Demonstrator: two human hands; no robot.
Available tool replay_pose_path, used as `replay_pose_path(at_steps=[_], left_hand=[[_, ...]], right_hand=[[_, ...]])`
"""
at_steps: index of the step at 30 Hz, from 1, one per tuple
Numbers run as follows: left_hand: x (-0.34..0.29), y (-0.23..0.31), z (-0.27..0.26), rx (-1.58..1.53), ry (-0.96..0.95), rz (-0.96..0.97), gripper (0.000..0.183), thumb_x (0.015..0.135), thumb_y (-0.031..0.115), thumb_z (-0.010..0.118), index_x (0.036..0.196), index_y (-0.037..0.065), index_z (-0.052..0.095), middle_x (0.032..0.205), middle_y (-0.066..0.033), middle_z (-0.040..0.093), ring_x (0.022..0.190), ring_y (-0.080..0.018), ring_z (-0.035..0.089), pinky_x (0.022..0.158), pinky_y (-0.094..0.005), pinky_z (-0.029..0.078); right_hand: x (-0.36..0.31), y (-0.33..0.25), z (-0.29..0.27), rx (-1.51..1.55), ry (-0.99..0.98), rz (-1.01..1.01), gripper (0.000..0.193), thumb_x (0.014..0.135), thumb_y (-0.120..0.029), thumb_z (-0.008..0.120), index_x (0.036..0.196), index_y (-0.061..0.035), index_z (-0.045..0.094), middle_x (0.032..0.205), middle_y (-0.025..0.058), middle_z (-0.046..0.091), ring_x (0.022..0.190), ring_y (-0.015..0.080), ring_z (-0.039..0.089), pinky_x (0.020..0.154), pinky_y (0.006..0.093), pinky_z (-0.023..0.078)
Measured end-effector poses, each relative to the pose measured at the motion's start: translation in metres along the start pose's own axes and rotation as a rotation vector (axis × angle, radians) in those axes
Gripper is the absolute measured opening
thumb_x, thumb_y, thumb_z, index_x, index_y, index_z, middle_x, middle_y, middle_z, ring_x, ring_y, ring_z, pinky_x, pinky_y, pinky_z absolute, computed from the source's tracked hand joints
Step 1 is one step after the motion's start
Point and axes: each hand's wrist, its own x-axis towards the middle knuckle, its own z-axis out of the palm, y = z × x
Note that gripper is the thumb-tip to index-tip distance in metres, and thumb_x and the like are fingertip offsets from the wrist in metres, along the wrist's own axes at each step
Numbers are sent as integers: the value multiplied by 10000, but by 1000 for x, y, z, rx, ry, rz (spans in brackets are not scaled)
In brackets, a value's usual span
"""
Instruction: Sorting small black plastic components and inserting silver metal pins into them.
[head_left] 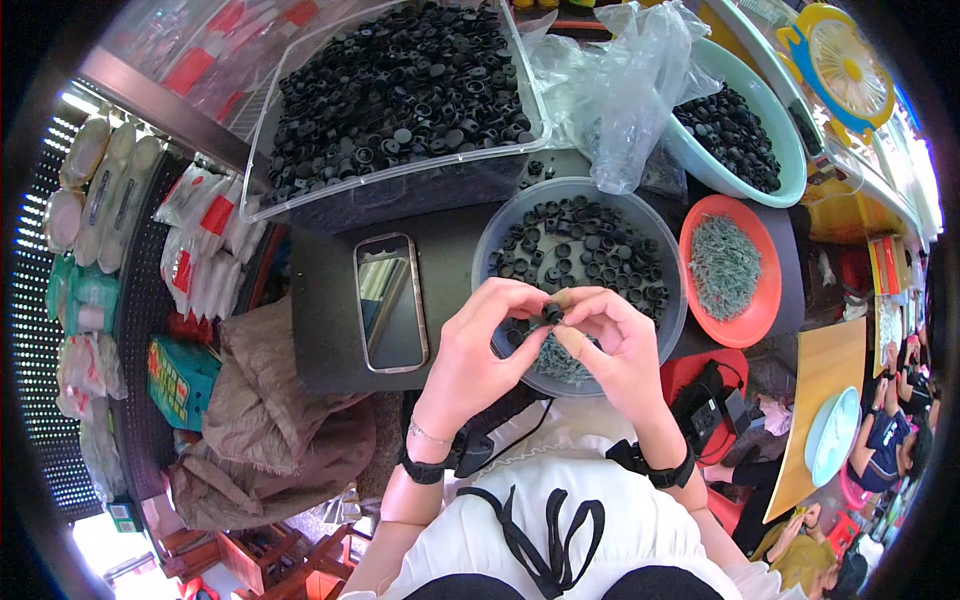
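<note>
My left hand (478, 345) and my right hand (617, 350) meet above the near half of a round grey tub (676, 265). Between their fingertips is a small round black plastic cap (552, 313), pinched from both sides. Beige tape or finger covers wrap some fingers of the right hand. Loose black caps (610, 268) lie spread over the tub's bottom. At its near side, partly under my hands, sits a pile of thin grey-green pieces (562, 365) that look like screws; whether one is in my fingers is hidden.
Beyond the tub stands a large clear bin (400, 180) heaped with black caps. A plastic bag (635, 110), a pale green basin (790, 170) of caps and a red dish (767, 315) of similar thin pieces stand right. A phone (390, 310) lies left on the dark table (320, 340).
</note>
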Motion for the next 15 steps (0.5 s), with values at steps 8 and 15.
replay_pose_path(at_steps=[8, 15], left_hand=[[3, -8, -2, 152, 62, 142, 300, 750, -8, 830, 1030, 35, 729, 1049, -97, 702, 990, -253, 703, 855, -340, 556], [1, -8, -1, 158, 72, 141, 299, 748, 0, 837, 1024, 27, 722, 1047, -102, 708, 994, -255, 704, 863, -341, 558]], right_hand=[[-1, 0, -2, 75, 35, 59, 184, 913, 63, 686, 1085, 52, 623, 1222, 177, 677, 1124, 193, 661, 1014, 336, 528], [-1, -1, 2, -46, 68, -50, 181, 900, 52, 706, 1072, 52, 647, 1218, 195, 697, 1080, 188, 684, 957, 316, 558]])
